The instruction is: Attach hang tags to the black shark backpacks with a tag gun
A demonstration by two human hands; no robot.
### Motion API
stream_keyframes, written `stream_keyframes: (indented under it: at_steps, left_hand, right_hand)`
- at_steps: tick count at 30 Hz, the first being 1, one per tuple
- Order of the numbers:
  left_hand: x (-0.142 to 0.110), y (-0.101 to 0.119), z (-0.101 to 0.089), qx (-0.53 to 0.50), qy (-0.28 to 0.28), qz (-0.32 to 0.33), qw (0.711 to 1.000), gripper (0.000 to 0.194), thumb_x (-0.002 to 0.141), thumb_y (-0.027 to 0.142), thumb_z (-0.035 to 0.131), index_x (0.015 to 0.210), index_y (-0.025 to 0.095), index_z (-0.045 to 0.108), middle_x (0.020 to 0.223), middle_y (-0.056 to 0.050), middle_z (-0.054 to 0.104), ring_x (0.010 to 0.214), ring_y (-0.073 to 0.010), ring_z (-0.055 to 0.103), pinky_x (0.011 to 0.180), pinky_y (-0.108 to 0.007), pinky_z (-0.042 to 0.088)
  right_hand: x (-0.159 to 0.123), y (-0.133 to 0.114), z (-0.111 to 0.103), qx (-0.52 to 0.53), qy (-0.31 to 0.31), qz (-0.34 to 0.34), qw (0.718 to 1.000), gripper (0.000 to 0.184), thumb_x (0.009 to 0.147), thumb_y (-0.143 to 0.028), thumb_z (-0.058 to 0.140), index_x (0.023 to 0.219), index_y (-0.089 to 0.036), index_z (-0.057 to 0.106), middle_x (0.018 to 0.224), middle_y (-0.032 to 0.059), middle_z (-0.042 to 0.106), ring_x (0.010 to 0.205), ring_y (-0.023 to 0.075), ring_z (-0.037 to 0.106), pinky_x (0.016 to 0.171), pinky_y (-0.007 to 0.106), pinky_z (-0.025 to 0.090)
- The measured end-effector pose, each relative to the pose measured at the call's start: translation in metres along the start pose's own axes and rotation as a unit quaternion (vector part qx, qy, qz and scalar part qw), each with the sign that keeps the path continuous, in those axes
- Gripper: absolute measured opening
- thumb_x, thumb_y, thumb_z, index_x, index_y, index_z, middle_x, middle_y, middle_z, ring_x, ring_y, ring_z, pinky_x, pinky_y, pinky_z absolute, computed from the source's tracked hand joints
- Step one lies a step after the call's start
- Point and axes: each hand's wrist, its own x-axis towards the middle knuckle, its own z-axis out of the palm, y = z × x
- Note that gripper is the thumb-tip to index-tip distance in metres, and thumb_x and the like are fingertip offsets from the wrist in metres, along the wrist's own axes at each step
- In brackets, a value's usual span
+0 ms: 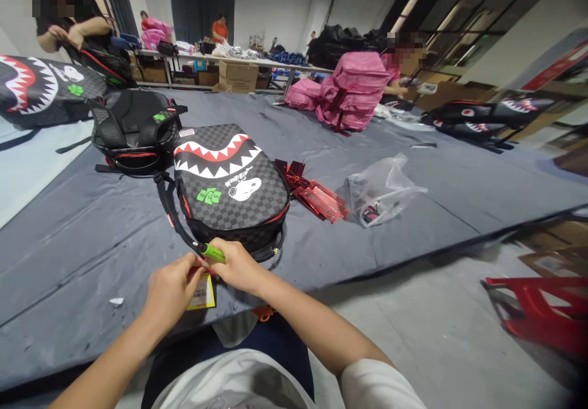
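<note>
A dark checkered backpack (215,204) lies on the cloth-covered table, with a shark-mouth print, a white cartoon dog and green lettering. At its near end, my right hand (236,265) is closed round a slim green tool (214,252) with a dark end; its exact kind is unclear. My left hand (172,286) meets it with fingers pinched on a thin red piece, partly hidden by the fingertips. A yellow-edged tag (202,292) hangs just below the fingers. The backpack's black strap (177,222) runs down its left side to the hands.
Red tags (321,199) and a clear plastic bag (383,190) lie right of the backpack. Another black backpack (138,127) sits to the left. Pink backpacks (356,90) stand farther back. Other people work around the room. A red stool (542,308) stands on the floor at right.
</note>
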Motion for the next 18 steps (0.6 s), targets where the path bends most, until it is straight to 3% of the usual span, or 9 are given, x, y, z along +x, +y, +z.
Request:
stream_keyframes:
  at_steps: [5,9,13,16,18]
  left_hand:
    - [0.0000,-0.0007,-0.0010,-0.074,-0.054,0.018,0.996,0.030,0.096,0.041,0.040,0.105,0.026,0.064,0.099,-0.001,0.075,0.086,-0.0208,0.071,0.074,-0.029,0.046]
    - [0.0004,-0.0004,-0.0014,-0.002,0.008,0.010,1.000,0.023,0.092,0.038,0.048,0.096,0.023,0.065,0.089,-0.003,0.075,0.078,-0.0230,0.070,0.067,-0.029,0.045]
    - [0.0015,0.0022,-0.0028,-0.047,-0.038,0.044,0.997,0.027,0.096,0.038,0.043,0.105,0.025,0.065,0.093,-0.003,0.076,0.080,-0.0200,0.071,0.068,-0.026,0.046]
    - [0.0021,0.0033,-0.0031,0.015,0.003,0.028,0.999,0.020,0.093,0.034,0.047,0.091,0.023,0.064,0.084,-0.004,0.074,0.074,-0.0216,0.070,0.064,-0.027,0.043]
    - [0.0023,0.0032,-0.0031,0.009,0.004,0.018,1.000,0.018,0.092,0.034,0.049,0.091,0.022,0.062,0.083,-0.003,0.074,0.074,-0.0212,0.070,0.063,-0.027,0.043]
  right_hand:
    - [-0.0002,-0.0001,-0.0019,0.014,0.005,-0.002,1.000,0.013,0.081,-0.016,0.063,0.075,-0.018,0.052,0.067,-0.0072,0.053,0.065,0.0091,0.050,0.062,0.020,0.033]
    - [-0.0002,-0.0008,-0.0028,0.017,0.002,0.006,1.000,0.014,0.081,-0.017,0.063,0.074,-0.018,0.051,0.065,-0.0078,0.052,0.063,0.0087,0.049,0.061,0.020,0.032]
    - [-0.0002,-0.0006,-0.0027,0.020,-0.002,0.006,1.000,0.015,0.082,-0.020,0.064,0.075,-0.018,0.051,0.069,-0.0068,0.054,0.065,0.0091,0.051,0.061,0.020,0.033]
    - [0.0001,0.0007,-0.0023,0.017,-0.003,0.006,1.000,0.012,0.082,-0.019,0.063,0.076,-0.018,0.052,0.068,-0.0069,0.053,0.066,0.0092,0.051,0.061,0.020,0.033]
    - [0.0003,0.0017,-0.0023,0.018,-0.001,0.007,1.000,0.013,0.082,-0.020,0.063,0.075,-0.018,0.052,0.068,-0.0069,0.052,0.065,0.0091,0.050,0.061,0.020,0.033]
